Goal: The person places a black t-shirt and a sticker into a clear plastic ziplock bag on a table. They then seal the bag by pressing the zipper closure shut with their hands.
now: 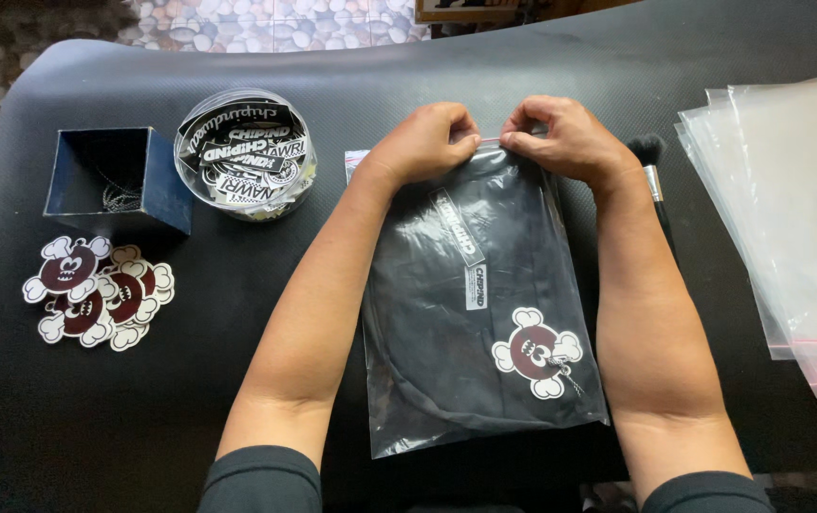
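So the person has a clear zip bag (479, 304) lying flat in the middle of the black surface (237, 399), right between both forearms. Inside is a folded black garment (446, 351), plus a couple of label stickers and a round maroon cartoon sticker (536, 351) with cream puffy edges sitting near the lower right of the bag.

Both hands are up at the far end of the bag, at its seal strip. The left hand (422, 142) has its fingers curled tight, pinching the top edge of the bag, and the right hand (565, 138) is doing the same just beside it, fingers clenched on the seal. The two hands are nearly touching each other at the knuckles.

Stuff around it: off to the left there's a dark blue open box (119, 180) with a bit of thin chain inside, and just beside it a round clear tub (245, 152) full of black-and-white stickers. In front of the box lies a small pile of the same maroon cartoon stickers (95, 290). On the right side, a stack of empty clear bags (788, 209) with pinkish seal strips, well apart from the hands. A brush (650, 166) with dark bristles pokes out from behind the right wrist, partly hidden by the arm.
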